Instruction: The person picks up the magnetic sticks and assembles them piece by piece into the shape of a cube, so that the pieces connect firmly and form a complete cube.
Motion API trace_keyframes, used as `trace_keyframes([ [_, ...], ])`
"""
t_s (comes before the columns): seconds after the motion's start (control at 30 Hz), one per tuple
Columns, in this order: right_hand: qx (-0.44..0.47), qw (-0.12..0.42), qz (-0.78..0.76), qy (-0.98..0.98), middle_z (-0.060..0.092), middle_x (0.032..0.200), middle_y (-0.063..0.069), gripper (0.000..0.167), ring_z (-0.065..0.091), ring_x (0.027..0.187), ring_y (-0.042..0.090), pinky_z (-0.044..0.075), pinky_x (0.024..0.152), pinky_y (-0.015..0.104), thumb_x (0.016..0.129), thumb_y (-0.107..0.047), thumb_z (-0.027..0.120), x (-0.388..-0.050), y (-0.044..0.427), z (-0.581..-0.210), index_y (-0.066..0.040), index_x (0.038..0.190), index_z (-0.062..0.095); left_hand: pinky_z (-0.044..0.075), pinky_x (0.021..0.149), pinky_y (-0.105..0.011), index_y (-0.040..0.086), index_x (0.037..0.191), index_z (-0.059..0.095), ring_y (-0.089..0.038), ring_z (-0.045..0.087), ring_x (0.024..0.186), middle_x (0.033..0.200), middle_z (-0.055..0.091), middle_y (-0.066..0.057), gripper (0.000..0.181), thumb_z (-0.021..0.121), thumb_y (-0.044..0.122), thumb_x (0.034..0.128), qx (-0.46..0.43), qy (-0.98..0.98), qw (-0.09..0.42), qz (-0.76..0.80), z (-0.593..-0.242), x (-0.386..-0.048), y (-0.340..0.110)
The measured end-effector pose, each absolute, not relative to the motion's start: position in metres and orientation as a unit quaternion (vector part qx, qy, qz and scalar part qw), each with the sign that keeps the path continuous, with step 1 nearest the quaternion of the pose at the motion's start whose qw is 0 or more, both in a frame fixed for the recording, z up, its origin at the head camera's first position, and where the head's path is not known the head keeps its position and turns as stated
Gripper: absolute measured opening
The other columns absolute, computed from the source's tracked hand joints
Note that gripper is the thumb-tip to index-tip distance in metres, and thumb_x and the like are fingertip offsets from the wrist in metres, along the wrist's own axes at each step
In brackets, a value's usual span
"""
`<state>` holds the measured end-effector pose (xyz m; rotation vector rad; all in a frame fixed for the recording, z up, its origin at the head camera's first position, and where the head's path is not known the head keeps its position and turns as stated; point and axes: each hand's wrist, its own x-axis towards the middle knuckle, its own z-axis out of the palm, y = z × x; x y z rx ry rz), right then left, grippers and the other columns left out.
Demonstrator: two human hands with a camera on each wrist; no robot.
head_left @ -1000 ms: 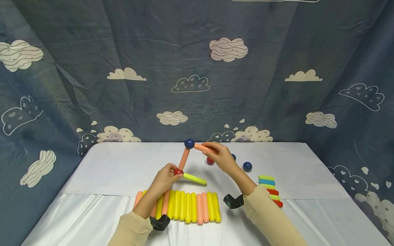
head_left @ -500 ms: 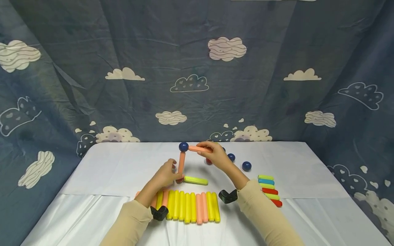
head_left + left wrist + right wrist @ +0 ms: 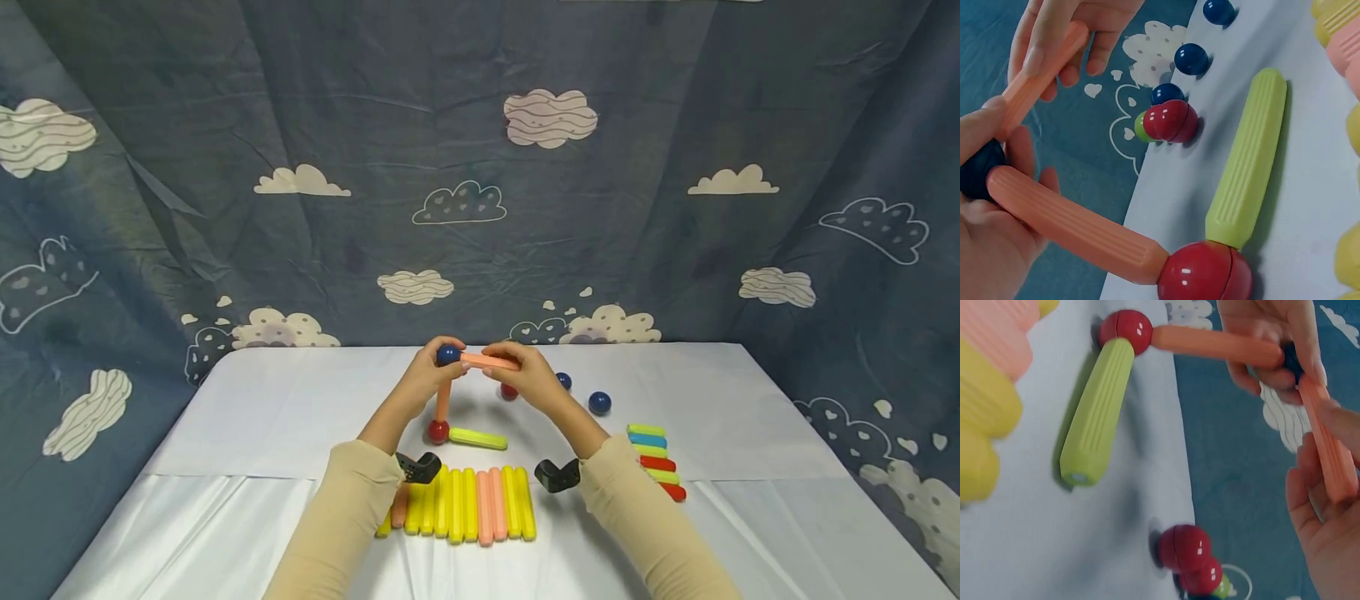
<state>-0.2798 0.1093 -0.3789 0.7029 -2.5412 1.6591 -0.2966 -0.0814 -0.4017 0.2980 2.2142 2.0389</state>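
My left hand (image 3: pixel 418 385) grips a dark blue ball (image 3: pixel 447 355), its thumb also against the near end of an orange stick (image 3: pixel 486 361). That stick runs level from the ball to my right hand (image 3: pixel 534 382), whose thumb and fingers pinch its other end. Below the blue ball a second orange stick (image 3: pixel 1079 228) stands upright, its lower end on a red ball (image 3: pixel 438 432). From this red ball a lime green stick (image 3: pixel 478 438) extends right along the white table. In the left wrist view, fingers partly hide the blue ball.
Yellow sticks (image 3: pixel 456 507) and salmon sticks (image 3: pixel 492 507) lie in a row nearest me. Several coloured sticks (image 3: pixel 657 465) are stacked at the right. Loose blue balls (image 3: pixel 599 403) and red balls (image 3: pixel 1184 547) sit beyond my right hand. A cloud-printed curtain (image 3: pixel 480 250) hangs behind the table (image 3: pixel 247 417).
The red ball and lime stick have come down onto the table, and the joined orange stick now stands upright. My left hand has left the red ball and moved up to the blue ball.
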Motion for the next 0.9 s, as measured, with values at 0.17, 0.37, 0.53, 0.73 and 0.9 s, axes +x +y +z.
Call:
trace_keyframes([
  [0.17,0.198,0.003,0.529,-0.825,0.057,0.103,0.013,0.047,0.052,0.088,0.027,0.046,0.074,0.031,0.078,-0.015,0.071,-0.296,0.128,-0.403,-0.004,0.12,0.053,0.045,0.084,-0.036,0.007,0.115,0.05,-0.027,0.054,0.098,0.114,0.05,-0.016,0.033,0.063,0.009,0.0848,0.071,0.73,0.048,0.678,-0.404,-0.3,-0.082],
  [0.37,0.183,0.005,0.488,-0.854,0.056,0.105,0.02,0.042,0.05,0.096,0.034,0.043,0.079,0.039,0.079,-0.014,0.07,-0.305,0.14,-0.429,-0.002,0.116,0.056,0.045,0.083,-0.036,0.008,0.114,0.05,-0.027,0.054,0.096,0.116,0.048,-0.017,0.031,0.062,0.008,0.0848,0.059,0.724,0.04,0.686,-0.406,-0.302,-0.083],
  [0.53,0.172,0.018,0.431,-0.885,0.058,0.109,0.014,0.036,0.053,0.097,0.03,0.043,0.083,0.043,0.078,-0.01,0.07,-0.307,0.141,-0.447,-0.006,0.113,0.061,0.045,0.083,-0.036,0.008,0.115,0.049,-0.036,0.052,0.101,0.119,0.046,-0.017,0.032,0.061,0.01,0.0856,0.052,0.723,0.042,0.688,-0.406,-0.302,-0.082],
  [0.73,0.138,0.03,0.394,-0.908,0.06,0.103,0.012,0.036,0.055,0.087,0.024,0.046,0.08,0.037,0.076,-0.004,0.07,-0.307,0.139,-0.456,-0.005,0.111,0.061,0.045,0.08,-0.034,0.008,0.115,0.049,-0.036,0.051,0.098,0.117,0.047,-0.018,0.032,0.061,0.009,0.0855,0.049,0.72,0.032,0.691,-0.407,-0.302,-0.081],
  [0.9,0.108,0.036,0.464,-0.879,0.058,0.107,0.014,0.037,0.056,0.086,0.023,0.049,0.07,0.03,0.079,-0.008,0.068,-0.305,0.145,-0.449,-0.003,0.115,0.057,0.045,0.081,-0.035,0.005,0.117,0.048,-0.032,0.052,0.095,0.117,0.047,-0.018,0.034,0.061,0.008,0.0859,0.047,0.714,0.026,0.698,-0.41,-0.302,-0.081],
])
